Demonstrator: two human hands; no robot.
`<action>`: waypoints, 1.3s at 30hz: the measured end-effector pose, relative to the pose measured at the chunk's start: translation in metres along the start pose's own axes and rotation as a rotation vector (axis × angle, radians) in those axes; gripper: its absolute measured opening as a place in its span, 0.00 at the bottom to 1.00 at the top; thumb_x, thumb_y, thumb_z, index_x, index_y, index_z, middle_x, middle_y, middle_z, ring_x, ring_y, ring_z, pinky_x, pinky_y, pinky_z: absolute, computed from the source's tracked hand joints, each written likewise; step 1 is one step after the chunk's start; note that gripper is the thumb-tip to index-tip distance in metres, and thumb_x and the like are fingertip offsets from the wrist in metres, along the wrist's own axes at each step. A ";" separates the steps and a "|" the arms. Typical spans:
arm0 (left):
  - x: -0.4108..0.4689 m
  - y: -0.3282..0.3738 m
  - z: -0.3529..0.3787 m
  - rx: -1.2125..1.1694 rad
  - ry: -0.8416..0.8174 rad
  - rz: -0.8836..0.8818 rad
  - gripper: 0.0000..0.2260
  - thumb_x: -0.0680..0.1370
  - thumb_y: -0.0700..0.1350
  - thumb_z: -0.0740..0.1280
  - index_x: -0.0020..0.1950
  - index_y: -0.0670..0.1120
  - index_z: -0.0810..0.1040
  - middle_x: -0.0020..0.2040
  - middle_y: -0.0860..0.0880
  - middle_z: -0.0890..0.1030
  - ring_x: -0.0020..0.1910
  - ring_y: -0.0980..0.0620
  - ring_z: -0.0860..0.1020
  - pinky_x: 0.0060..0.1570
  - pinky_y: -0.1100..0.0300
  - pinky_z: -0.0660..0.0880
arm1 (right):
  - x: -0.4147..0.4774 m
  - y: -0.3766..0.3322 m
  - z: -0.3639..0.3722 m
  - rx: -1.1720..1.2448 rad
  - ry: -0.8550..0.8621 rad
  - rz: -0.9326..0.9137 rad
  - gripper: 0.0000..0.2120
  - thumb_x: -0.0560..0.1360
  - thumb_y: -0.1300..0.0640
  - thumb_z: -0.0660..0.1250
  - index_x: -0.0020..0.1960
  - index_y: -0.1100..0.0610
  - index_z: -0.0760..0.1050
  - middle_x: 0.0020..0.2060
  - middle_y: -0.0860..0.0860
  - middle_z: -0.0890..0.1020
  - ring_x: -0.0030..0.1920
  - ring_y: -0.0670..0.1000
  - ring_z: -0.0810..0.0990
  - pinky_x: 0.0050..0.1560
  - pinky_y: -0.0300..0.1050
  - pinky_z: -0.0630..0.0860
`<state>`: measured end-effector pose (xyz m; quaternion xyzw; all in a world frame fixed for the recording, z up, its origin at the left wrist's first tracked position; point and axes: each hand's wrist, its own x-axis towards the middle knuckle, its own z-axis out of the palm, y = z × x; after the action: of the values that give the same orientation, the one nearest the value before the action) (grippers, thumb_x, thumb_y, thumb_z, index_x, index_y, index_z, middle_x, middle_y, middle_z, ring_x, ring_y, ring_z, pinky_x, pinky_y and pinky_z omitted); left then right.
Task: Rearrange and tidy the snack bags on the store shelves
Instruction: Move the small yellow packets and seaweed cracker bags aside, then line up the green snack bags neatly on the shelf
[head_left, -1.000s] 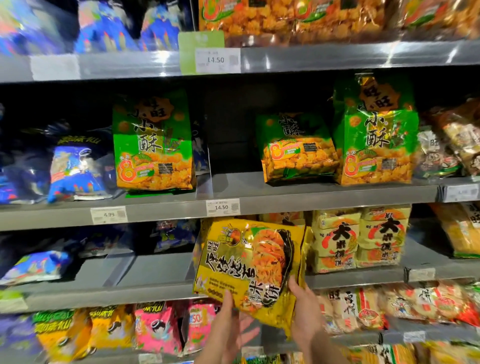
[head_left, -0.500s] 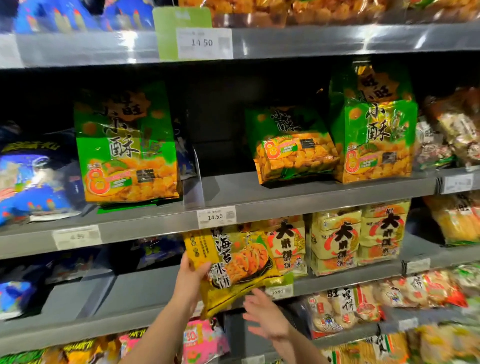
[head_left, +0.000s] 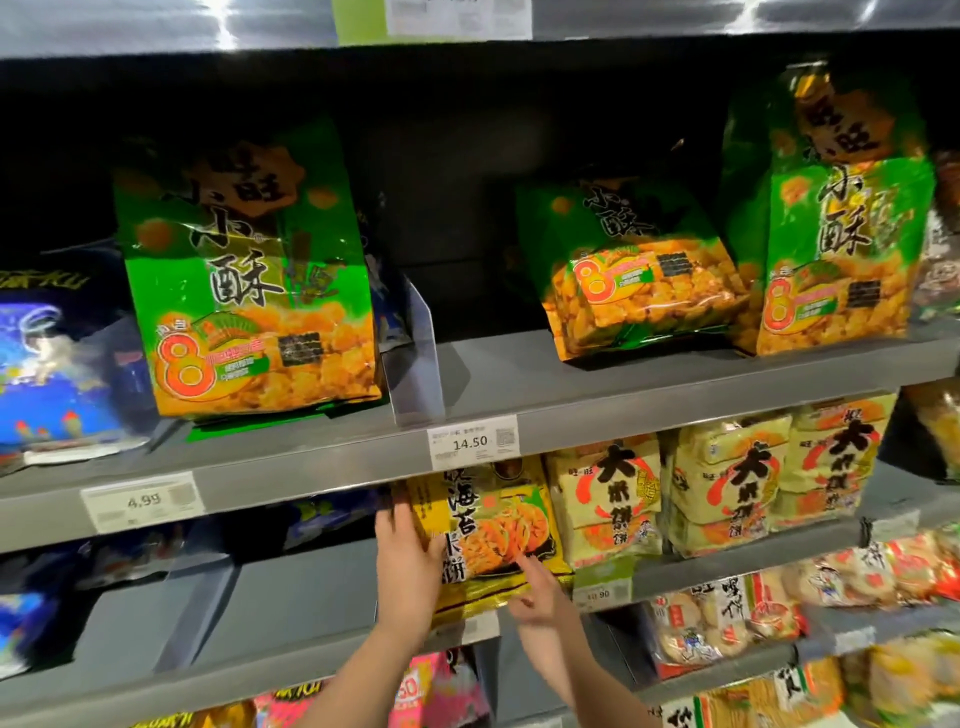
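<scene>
A yellow snack bag (head_left: 493, 525) with black lettering and a cracker picture stands upright on the grey middle shelf (head_left: 301, 592), under the 14.50 price tag (head_left: 471, 441). It touches the pale yellow cracker bags (head_left: 608, 499) on its right. My left hand (head_left: 408, 564) grips the bag's left edge, fingers reaching behind it. My right hand (head_left: 540, 597) is lower, fingers apart, with one fingertip touching the bag's lower front.
Green snack bags (head_left: 249, 291) (head_left: 639, 270) (head_left: 841, 234) stand on the shelf above, with a clear divider (head_left: 421, 353) between them. Blue bags (head_left: 47, 374) lie at the left, pink bags (head_left: 436, 691) on the shelf below, and red-white packs (head_left: 727, 618) at the lower right.
The yellow bag went from both hands in front of the shelves up and back onto the shelf beside the pale yellow bags. My right hand let go and now only touches its front.
</scene>
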<state>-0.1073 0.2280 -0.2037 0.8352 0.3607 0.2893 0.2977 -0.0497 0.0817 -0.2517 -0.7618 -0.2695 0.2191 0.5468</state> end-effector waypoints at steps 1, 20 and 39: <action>-0.002 -0.002 0.002 0.010 -0.005 0.011 0.20 0.73 0.38 0.69 0.61 0.37 0.67 0.61 0.40 0.67 0.49 0.44 0.74 0.45 0.59 0.70 | 0.002 -0.001 0.004 -0.023 0.024 -0.008 0.26 0.76 0.69 0.59 0.71 0.54 0.62 0.72 0.53 0.64 0.55 0.34 0.64 0.51 0.21 0.64; -0.044 -0.031 0.024 0.487 -0.178 0.210 0.28 0.79 0.42 0.56 0.76 0.53 0.46 0.76 0.49 0.52 0.72 0.48 0.58 0.70 0.56 0.58 | 0.017 -0.018 0.022 -0.549 -0.110 0.099 0.32 0.78 0.60 0.55 0.76 0.43 0.44 0.75 0.61 0.39 0.68 0.56 0.70 0.64 0.43 0.70; -0.056 0.035 -0.001 0.161 -0.144 0.149 0.10 0.79 0.45 0.59 0.56 0.48 0.78 0.53 0.50 0.81 0.50 0.52 0.78 0.45 0.62 0.71 | -0.011 -0.062 -0.026 -0.256 0.126 -0.032 0.21 0.78 0.61 0.57 0.69 0.48 0.65 0.67 0.45 0.70 0.62 0.45 0.71 0.61 0.35 0.67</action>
<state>-0.1247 0.1648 -0.1934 0.8994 0.2977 0.2201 0.2325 -0.0523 0.0715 -0.1846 -0.8331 -0.2723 0.1261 0.4646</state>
